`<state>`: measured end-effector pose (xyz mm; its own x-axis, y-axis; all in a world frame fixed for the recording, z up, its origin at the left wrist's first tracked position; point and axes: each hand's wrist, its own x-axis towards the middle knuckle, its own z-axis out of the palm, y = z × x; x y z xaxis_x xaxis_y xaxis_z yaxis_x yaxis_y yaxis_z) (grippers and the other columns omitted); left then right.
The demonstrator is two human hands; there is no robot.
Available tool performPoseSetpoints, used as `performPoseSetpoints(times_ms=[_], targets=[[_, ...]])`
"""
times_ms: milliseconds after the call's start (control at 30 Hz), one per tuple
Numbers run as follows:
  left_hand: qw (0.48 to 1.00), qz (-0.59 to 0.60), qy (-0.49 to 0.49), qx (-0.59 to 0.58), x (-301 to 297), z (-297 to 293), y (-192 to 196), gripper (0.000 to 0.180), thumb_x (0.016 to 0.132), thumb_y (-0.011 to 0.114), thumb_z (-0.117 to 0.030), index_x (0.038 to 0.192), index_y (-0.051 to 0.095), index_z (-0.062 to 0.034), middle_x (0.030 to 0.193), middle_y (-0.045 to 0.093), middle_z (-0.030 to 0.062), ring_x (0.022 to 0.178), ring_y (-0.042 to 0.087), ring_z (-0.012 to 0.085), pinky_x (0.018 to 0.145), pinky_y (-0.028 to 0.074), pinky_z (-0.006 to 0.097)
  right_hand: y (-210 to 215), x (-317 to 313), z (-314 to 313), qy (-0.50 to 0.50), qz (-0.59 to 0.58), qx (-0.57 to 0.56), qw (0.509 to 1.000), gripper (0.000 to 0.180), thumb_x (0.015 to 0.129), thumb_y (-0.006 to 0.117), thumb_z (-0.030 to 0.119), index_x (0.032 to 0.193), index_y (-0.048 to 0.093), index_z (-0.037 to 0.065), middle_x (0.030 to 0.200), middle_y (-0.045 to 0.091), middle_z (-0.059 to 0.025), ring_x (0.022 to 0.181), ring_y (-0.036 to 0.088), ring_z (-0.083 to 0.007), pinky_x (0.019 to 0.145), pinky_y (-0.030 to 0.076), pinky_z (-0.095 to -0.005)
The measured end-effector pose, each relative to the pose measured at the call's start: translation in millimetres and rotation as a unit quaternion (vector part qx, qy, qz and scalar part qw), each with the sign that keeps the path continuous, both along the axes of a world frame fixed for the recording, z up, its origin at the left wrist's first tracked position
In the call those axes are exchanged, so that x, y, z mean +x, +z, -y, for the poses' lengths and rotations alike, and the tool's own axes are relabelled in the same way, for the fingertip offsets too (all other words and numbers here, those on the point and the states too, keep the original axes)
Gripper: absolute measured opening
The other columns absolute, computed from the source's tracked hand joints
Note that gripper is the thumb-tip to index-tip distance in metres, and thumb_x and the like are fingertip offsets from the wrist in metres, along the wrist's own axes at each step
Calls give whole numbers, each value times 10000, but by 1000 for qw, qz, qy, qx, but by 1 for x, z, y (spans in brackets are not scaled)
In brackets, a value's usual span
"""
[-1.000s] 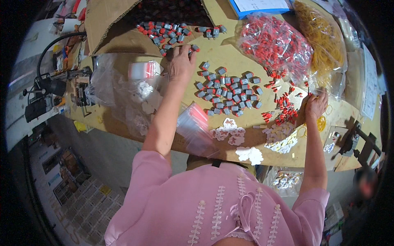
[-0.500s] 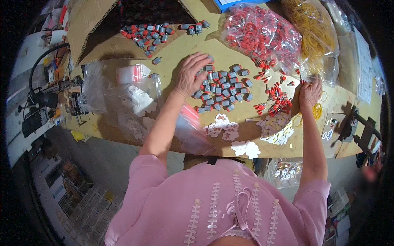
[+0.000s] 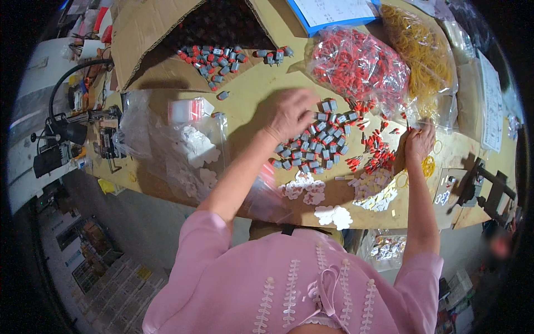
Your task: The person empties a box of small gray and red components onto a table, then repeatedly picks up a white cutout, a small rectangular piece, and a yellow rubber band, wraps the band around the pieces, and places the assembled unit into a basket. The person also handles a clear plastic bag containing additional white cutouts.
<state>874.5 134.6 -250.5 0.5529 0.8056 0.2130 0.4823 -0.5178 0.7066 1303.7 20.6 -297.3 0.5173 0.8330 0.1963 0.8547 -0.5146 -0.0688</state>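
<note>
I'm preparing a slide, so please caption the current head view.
Blurred left hand at a pile of grey-and-red parts, right hand near loose red-and-black pieces on a worktable.

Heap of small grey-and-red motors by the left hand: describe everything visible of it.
The heap of motors is a crowded, loose spread of short grey, metal-looking bodies with red ends, lying at mixed angles on the yellowish tabletop. Some touch or overlap. The left hand, blurred, is over its upper-left edge, hiding part; contact is unclear. Red-and-black parts lie to its right.
</note>
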Motion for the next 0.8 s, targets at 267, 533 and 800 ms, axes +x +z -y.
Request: performPoseSetpoints(times_ms=[267,533,800], targets=[[942,-122,296,95,-14,-96,-9,351,875,760,-316,1138,647,-113,1170,593,119,1129,548,347,957,459,470,2,-2,1,-9,3,-13,1000,544,1000,512,301,1507,473,108,1499,511,-146,1436,424,-318,1204,300,-442],[943,-120,284,122,-13,-92,-20,373,886,750,-413,1177,670,-193,1200,625,68,1129,572,327,963,468,468,-4,3,3,-16,-6,-3,1000,553,1004,492,320,1523,458,132,1512,496,-153,1443,409,-334,1211,286,-452],[912,-208,353,6,23,-90,-19,513,859,722,-541,1329,630,-357,1298,524,46,1216,462,328,947,399,570,0,0,1,-12,-9,-12,1000,544,1009,484,311,1521,458,128,1544,476,-144,1441,413,-335,1212,293,-447]])
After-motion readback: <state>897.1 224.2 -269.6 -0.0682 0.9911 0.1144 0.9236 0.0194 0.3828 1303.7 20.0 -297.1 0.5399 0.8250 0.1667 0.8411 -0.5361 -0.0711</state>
